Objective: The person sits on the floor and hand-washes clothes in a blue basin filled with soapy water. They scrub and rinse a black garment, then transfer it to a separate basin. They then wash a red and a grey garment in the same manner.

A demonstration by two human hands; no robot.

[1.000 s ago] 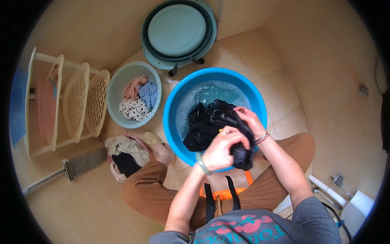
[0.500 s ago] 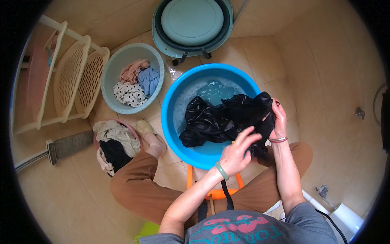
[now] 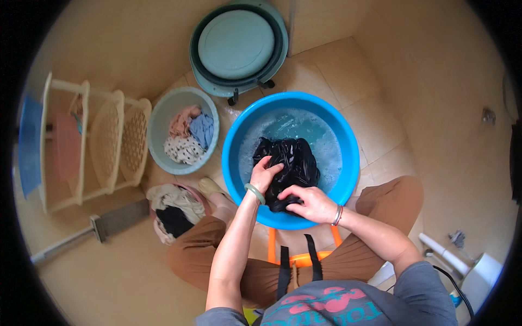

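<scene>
A wet black garment lies bunched in the blue basin, partly in cloudy, sudsy water. At the cloth's left edge is my left hand, with a green bangle at the wrist; its thumb and fingers close on the fabric. My right hand, wearing thin bracelets, pinches the near end of the same garment with curled fingers over the basin's front rim. Some fingertips of both hands are hidden in the folds.
A pale basin holds pink, blue and polka-dot clothes. Below it, a pink basin contains white and black clothes. A folded teal basin stands at the back. A cream shelf rack and a flat mop are at left.
The black garment was held stretched toward the basin's right rim; now it is lowered and bunched nearer the middle. My left hand moved left, and my right hand came down and inward.
</scene>
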